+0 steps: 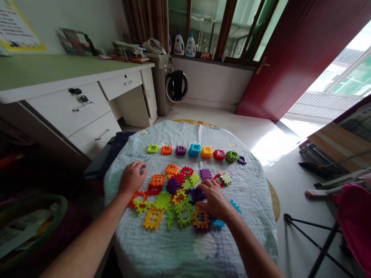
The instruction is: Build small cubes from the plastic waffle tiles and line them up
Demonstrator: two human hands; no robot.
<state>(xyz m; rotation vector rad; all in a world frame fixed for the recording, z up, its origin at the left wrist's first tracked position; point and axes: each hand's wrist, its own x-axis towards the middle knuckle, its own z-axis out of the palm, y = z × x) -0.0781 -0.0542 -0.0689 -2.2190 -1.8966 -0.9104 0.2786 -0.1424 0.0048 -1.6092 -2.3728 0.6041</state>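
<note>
Loose coloured plastic tiles lie in a pile mid-table, among them a yellow window tile point(153, 218), a green window tile point(184, 214) and an orange tile point(157, 180). My right hand point(213, 196) is over the right side of the pile, fingers apart and bent down around a dark purple tile point(197, 194); whether it grips the tile is unclear. At the pile's left, my left hand point(133, 177) has curled fingers around a small greyish thing too hidden to name. Behind the pile runs a row of small stacks, including a blue stack point(194, 150) and a red stack point(219, 154).
The round table wears a pale blue cloth point(162, 255). A white desk point(87, 112) stands at the left, with a washing machine point(162, 85) beyond it. On the right are a red door point(261, 77) and a black metal stand point(310, 231).
</note>
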